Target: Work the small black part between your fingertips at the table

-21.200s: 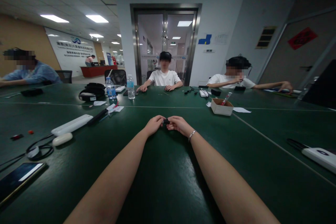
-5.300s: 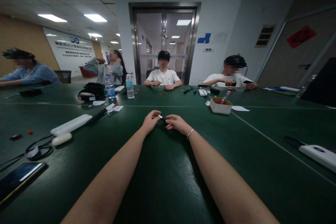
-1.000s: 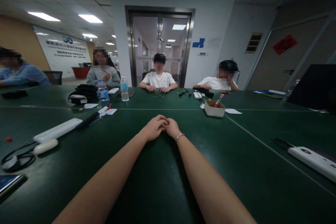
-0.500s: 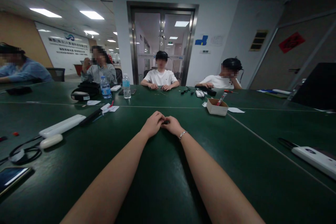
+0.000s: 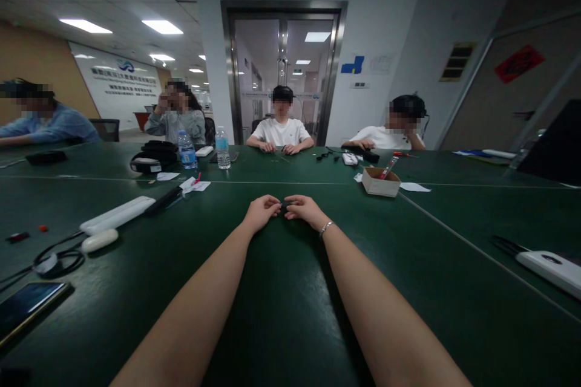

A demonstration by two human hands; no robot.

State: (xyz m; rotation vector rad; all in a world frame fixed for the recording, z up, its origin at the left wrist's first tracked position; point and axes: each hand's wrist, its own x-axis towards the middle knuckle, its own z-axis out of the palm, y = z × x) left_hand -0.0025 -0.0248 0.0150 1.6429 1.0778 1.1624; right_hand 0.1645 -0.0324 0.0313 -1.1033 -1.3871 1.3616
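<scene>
Over the dark green table, my left hand and my right hand face each other with only a narrow gap between their fingertips. A small dark object shows in that gap. It is too small and dim for me to name. My left thumb and fingers are pinched together at its left side. On the other side, my right fingers curl around its right end, hiding part of it. A silver bracelet circles my right wrist.
An open box stands ahead to the right. Two water bottles stand ahead left. Leftward lie a white power strip, a white oval item, cables and a phone. A white device lies right. Several people sit around.
My hands have drawn slightly apart, the right one shifting rightward, so more of the gap shows. The whole view has moved a little to the left.
</scene>
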